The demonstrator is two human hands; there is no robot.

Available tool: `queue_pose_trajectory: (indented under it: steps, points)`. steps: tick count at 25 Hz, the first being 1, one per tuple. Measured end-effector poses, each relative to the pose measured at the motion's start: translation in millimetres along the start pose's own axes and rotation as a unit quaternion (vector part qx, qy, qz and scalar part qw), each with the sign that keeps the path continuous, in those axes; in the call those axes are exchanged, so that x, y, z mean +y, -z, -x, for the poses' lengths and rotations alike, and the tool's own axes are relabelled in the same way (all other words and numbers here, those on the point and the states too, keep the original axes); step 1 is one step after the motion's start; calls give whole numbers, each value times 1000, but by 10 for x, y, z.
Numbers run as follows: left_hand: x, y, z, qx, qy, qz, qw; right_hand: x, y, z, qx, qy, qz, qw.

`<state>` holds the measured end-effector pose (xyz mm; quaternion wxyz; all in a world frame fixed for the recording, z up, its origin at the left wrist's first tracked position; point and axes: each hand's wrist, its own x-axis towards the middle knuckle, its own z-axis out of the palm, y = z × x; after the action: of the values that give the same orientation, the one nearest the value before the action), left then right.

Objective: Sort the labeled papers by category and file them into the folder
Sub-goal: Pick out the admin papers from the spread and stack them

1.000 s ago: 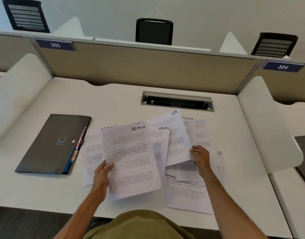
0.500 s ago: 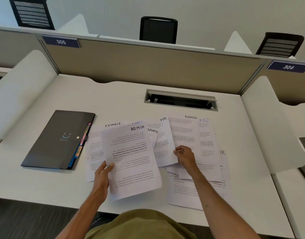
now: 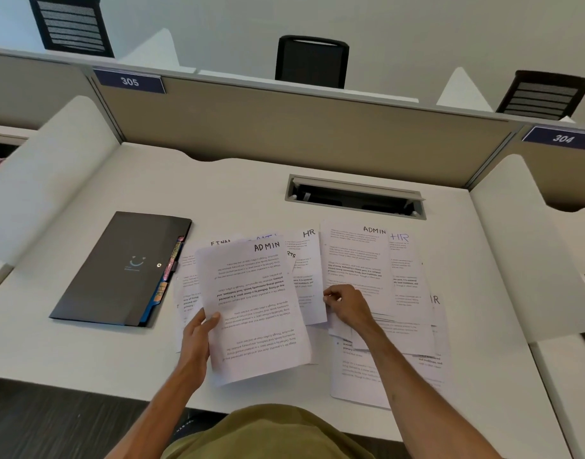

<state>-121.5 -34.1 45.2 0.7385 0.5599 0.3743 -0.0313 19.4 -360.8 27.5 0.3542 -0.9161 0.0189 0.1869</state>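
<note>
My left hand point(image 3: 198, 336) grips the lower left edge of a sheet marked ADMIN point(image 3: 251, 306), held above the pile with its text upside down. My right hand point(image 3: 347, 304) pinches the left edge of a second ADMIN sheet point(image 3: 357, 260) lying on the spread. Around them lie an HR sheet point(image 3: 306, 260), another HR sheet point(image 3: 405, 270), and partly covered sheets marked FINANCE and SPORTS. A dark expanding folder point(image 3: 119, 266) with coloured tabs along its right side lies shut on the white desk point(image 3: 86, 352) to the left.
A cable tray opening point(image 3: 355, 197) sits in the desk behind the papers. White side dividers point(image 3: 529, 253) flank the desk and a tan partition point(image 3: 284, 127) closes the back. Black chairs stand beyond it.
My right hand has slid left across the spread and taken hold of the second ADMIN sheet, which now lies uncovered. My left hand keeps holding the first ADMIN sheet.
</note>
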Motion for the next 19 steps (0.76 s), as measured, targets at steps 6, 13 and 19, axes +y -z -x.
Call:
queue_pose_trajectory:
  steps: [6, 13, 19]
  points:
    - [26, 125, -61, -3, 2, -5, 1000, -124, 94, -5, 105, -36, 48, 993]
    - [75, 142, -175, -15, 4, -11, 1000, 309, 363, -110, 186, -262, 133, 937]
    - [170, 46, -251, -26, 10, -30, 999, 553, 488, -100, 198, -297, 95, 929]
